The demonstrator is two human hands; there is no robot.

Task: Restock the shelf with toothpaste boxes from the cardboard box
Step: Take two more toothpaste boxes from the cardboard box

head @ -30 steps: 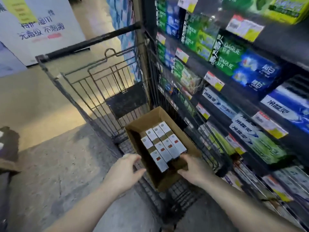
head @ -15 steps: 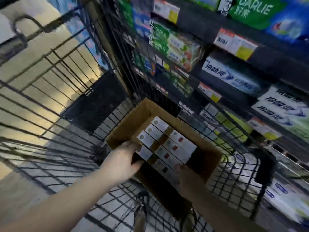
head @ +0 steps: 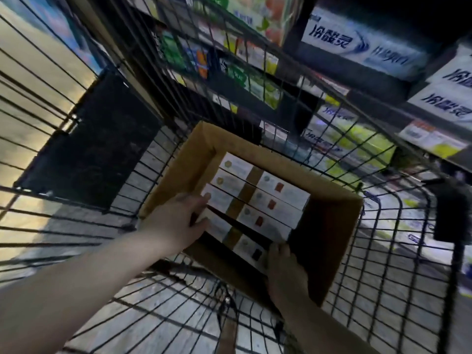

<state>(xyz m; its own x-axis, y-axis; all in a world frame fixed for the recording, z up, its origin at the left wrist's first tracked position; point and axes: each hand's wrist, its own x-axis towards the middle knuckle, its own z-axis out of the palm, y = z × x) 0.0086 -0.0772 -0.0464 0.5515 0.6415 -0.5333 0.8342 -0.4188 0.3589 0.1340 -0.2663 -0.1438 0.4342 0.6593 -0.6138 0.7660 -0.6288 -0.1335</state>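
An open brown cardboard box (head: pixel 329 226) lies in a wire shopping cart (head: pixel 398 277). Inside it, several white toothpaste boxes (head: pixel 278 198) with brown bands lie side by side. My left hand (head: pixel 176 221) is inside the box at its left end, with fingers curled around the left end of the nearest toothpaste box (head: pixel 245 245). My right hand (head: pixel 283 267) grips the right end of that same box. This box is tilted up a little, with a dark gap between it and the row behind it.
The store shelf (head: pixel 370 80) rises to the right, packed with blue, white and green toothpaste packs and price tags. A black panel (head: pixel 89 149) hangs on the cart's left wall. Grey floor shows through the cart's wire bottom.
The camera has moved down and closer to the cart. Both hands went from the box's outer edge into it and took hold of the nearest toothpaste box, which now tilts up.
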